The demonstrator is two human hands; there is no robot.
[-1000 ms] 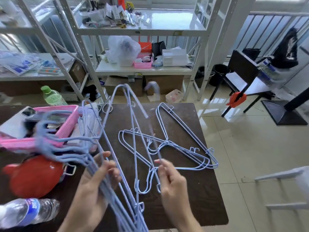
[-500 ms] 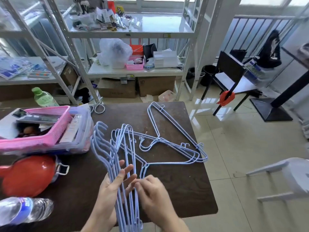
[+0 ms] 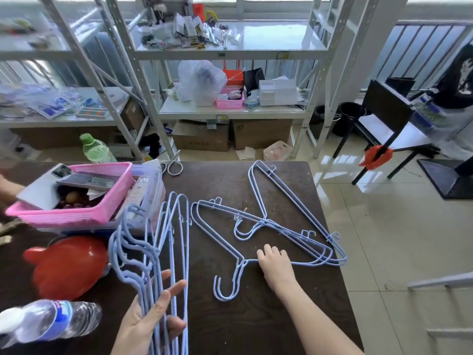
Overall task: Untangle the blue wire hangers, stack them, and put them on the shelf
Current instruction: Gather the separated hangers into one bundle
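While my left hand (image 3: pixel 153 316) grips the stacked blue hangers (image 3: pixel 163 252), my right hand (image 3: pixel 275 265) presses on the tangled ones.

I see the left fingers half curled round the bundle, thumb across it; the right palm lies flat, fingers together, on the tangled blue wire hangers (image 3: pixel 268 226) spread over the dark table (image 3: pixel 294 316). No label reads clearly.

A cluttered storeroom or workroom.
White slotted-steel shelving (image 3: pixel 143 80) holds loose supplies, cardboard boxes (image 3: pixel 202 135) sit beneath, and the floor (image 3: pixel 399 239) is glossy tile.
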